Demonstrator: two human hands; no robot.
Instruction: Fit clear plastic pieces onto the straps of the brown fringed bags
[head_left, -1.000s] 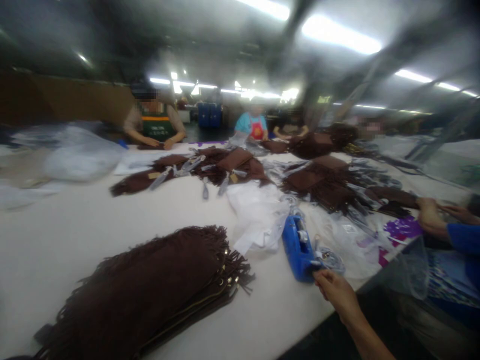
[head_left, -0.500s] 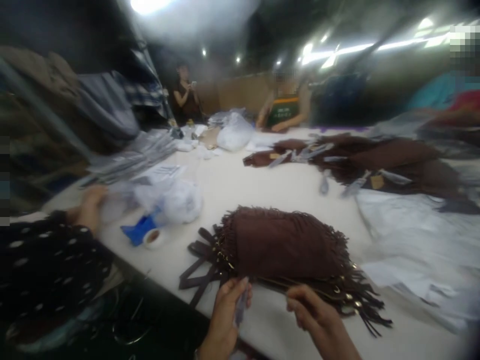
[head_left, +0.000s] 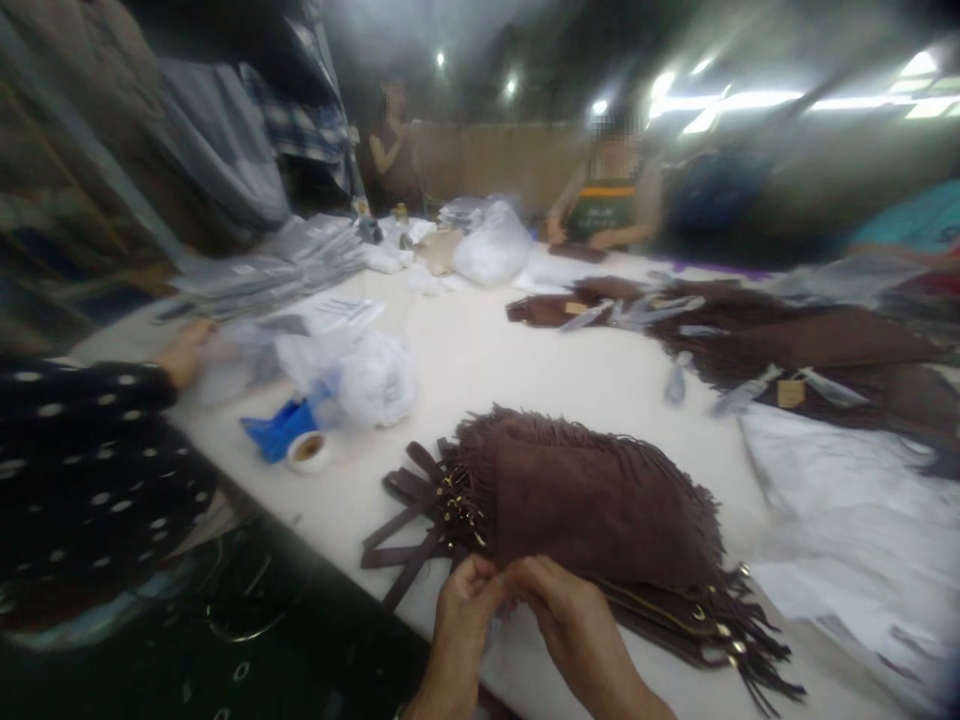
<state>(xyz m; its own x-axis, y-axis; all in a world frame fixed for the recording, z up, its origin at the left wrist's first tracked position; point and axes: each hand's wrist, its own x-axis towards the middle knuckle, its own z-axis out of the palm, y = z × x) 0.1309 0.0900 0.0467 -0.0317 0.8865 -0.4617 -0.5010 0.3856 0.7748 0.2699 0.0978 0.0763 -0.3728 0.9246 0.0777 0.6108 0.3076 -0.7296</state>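
A stack of brown fringed suede bags (head_left: 592,500) lies on the white table (head_left: 495,370) right in front of me, dark straps sticking out at its left end. My left hand (head_left: 461,625) and my right hand (head_left: 574,625) meet at the near edge of the stack, fingers pinched together on a small pale thing that I cannot make out. Both hands touch each other just below the bags.
A person in a dotted black sleeve (head_left: 90,450) works at my left near a blue tape dispenser (head_left: 285,432) and crumpled plastic bags (head_left: 367,375). More brown bags (head_left: 787,340) and white sheets (head_left: 847,480) lie to the right. Other people sit across the table.
My hands have come together at the near edge of the bag stack; half a second ago they were apart. The view has settled a little left and closer.
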